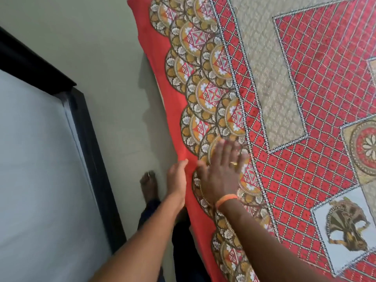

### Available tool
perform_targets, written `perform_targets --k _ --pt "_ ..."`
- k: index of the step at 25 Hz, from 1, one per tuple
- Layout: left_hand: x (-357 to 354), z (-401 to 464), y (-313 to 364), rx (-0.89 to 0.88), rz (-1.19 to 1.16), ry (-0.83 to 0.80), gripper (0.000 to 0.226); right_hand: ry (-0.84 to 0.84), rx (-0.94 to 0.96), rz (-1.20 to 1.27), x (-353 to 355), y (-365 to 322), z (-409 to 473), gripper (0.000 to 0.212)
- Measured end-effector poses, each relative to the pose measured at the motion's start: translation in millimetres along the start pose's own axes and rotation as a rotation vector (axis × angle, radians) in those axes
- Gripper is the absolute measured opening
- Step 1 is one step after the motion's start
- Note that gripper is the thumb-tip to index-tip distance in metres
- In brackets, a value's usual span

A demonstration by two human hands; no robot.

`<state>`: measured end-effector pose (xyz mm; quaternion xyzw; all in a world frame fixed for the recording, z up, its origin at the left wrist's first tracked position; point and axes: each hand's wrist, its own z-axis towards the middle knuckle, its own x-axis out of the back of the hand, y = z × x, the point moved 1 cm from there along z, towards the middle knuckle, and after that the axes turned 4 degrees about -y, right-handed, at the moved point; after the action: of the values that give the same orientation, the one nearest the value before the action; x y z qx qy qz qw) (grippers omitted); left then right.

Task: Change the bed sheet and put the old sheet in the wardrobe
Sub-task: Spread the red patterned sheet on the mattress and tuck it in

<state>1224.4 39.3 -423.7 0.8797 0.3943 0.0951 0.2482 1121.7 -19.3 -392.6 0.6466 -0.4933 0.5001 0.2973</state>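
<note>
The patterned red bed sheet point(284, 123) lies spread flat over the bed, filling the view from twelve to five o'clock, its plain red border hanging over the near side. The right hand point(220, 171) rests flat on the scalloped border print, fingers straight and holding nothing. At its nine o'clock, the left hand point(177, 181) lies along the hanging border; whether its fingers pinch the cloth cannot be told. The sheet looks thin, soft and light, likely to slide and wrinkle easily, so it is best gripped at the hem or corners.
</note>
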Motion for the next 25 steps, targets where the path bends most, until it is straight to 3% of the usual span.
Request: perform_targets --k 3,5,6,8,11,14,17,20,22,25 --pt "-2 28 63 -0.044 -0.029 -0.039 0.062 -0.035 0.586 -0.115 3 -43 7 0.059" --pt "-8 50 120 -0.096 0.04 -0.007 0.056 0.034 0.759 0.051 18 -53 29 0.038" --pt "-9 62 146 -0.121 0.058 0.013 0.053 0.087 0.731 0.181 29 -56 43 0.03" --pt "-12 83 179 -0.193 0.041 0.07 0.046 0.216 0.478 0.343 54 -59 75 0.026" --pt "3 109 194 -0.21 0.089 0.181 0.045 0.303 0.04 0.329 71 -53 136 0.038" --pt "21 122 192 -0.264 0.337 0.17 0.051 0.153 -0.186 0.318 67 -46 173 0.055" --pt "21 132 203 -0.256 0.498 0.082 0.04 0.059 -0.272 0.131 55 -66 183 0.074" --pt "14 144 236 -0.172 0.35 -0.024 0.019 0.027 -0.18 0.016 52 -114 194 0.08" --pt "5 153 265 -0.077 0.139 -0.09 0.047 -0.018 0.022 -0.04 54 -141 204 0.079" --pt "-11 173 297 -0.066 -0.049 0.026 0.089 0.012 0.473 0.035 63 -158 212 0.059"
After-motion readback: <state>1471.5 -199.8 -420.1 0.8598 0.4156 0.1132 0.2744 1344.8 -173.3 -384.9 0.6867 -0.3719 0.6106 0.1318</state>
